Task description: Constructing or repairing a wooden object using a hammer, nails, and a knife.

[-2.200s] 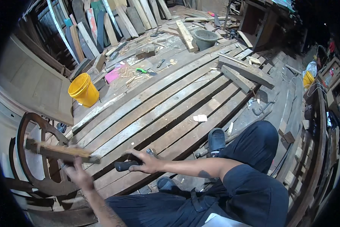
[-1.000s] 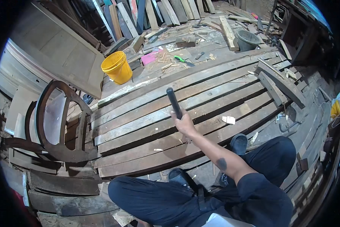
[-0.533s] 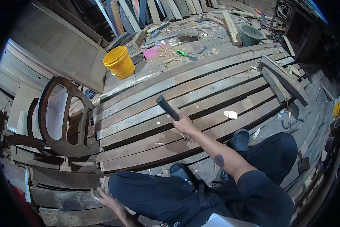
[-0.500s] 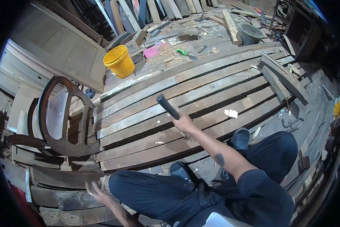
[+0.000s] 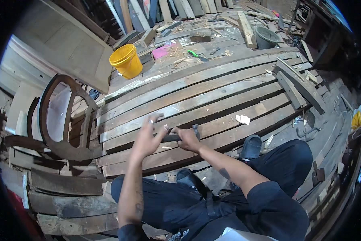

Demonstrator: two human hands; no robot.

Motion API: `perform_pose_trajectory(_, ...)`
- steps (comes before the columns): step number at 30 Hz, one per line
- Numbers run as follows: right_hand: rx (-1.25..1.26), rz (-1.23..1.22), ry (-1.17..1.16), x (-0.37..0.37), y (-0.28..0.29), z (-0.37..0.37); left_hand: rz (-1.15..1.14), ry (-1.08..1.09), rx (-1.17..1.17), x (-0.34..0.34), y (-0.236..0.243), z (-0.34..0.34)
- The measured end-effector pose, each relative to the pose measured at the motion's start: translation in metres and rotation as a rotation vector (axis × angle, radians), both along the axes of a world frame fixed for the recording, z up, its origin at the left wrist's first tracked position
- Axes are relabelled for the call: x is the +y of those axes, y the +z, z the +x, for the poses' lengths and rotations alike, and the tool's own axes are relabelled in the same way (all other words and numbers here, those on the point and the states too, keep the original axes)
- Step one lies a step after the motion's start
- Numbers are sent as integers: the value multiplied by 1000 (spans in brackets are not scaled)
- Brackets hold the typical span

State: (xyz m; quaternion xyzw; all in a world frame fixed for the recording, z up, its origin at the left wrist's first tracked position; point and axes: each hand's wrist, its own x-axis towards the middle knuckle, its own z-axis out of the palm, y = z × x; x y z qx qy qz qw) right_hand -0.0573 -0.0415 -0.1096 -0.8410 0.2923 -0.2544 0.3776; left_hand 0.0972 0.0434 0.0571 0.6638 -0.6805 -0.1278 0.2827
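Over the middle of the plank platform [image 5: 148,124], my right hand [image 5: 189,140] is closed round a hammer [image 5: 171,137] with a black handle. The handle points left, and a small dark head shows just beyond my knuckles; much of the tool is hidden by my fingers. My left hand [image 5: 147,138] is raised at the handle's left end, fingers spread and holding nothing. Whether it touches the handle I cannot tell. A pale wood chip [image 5: 242,119] lies on the slats to the right of both hands.
A yellow bucket [image 5: 126,62] stands past the platform, with a green-handled tool [image 5: 193,53] and a grey bucket [image 5: 267,38] farther right. Curved dark wooden frames [image 5: 76,150] lean at the left. Wood pieces [image 5: 293,88] rest at the platform's right end. My sandalled feet [image 5: 252,147] are at its near edge.
My left hand has come up from beside my left knee to the hammer's handle. My right hand has moved slightly down and left, and the handle has swung from pointing up to lying nearly level.
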Motion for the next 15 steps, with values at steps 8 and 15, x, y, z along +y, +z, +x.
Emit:
perform_pose_trajectory(8, -22, -104, 33, 0, -15, -6, 82, 98, -25, 15, -3, -20)
perform_pose_trajectory(15, -246, -22, -100, -7, -11, -10, -63, -5, 304, 18, 18, -26)
